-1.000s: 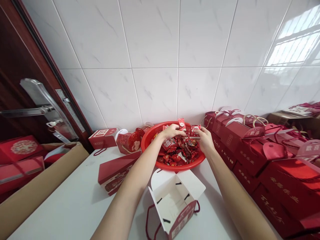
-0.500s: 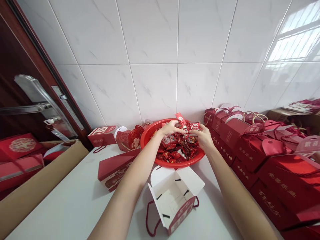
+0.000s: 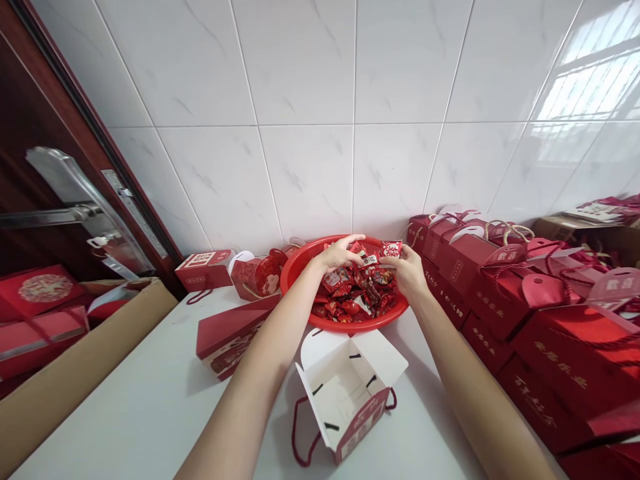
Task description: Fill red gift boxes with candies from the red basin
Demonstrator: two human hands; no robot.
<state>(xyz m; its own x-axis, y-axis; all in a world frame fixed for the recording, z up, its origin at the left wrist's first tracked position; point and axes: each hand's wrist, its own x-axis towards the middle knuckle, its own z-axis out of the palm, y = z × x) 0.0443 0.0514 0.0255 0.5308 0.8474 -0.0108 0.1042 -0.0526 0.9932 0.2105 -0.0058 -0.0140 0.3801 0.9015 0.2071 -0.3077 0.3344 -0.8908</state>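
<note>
A round red plastic basket (image 3: 291,273) full of red-wrapped candies (image 3: 345,303) stands against the tiled wall. Over its left part my left hand (image 3: 343,255) reaches in with thumb and fingers apart, close to the candies; its fingertips are partly lost among the wrappers. At the basket's right side my right hand (image 3: 407,268) pinches a red candy packet (image 3: 391,249) with pale lettering. Nearer to me, below the basket, an open gift box (image 3: 345,393) with a white inside, raised flaps and dark red cord handles sits on the white table, nothing inside it.
A closed red box (image 3: 235,333) lies left of my left forearm, with smaller red boxes (image 3: 205,269) behind. Stacked red gift boxes (image 3: 500,293) fill the right side. A cardboard carton (image 3: 100,360) stands at the left, near a door handle (image 3: 75,215).
My left hand has loosened its grip, its index finger lifting away; the small red packet that stuck up above it is lower now. My right hand still holds its packet.
</note>
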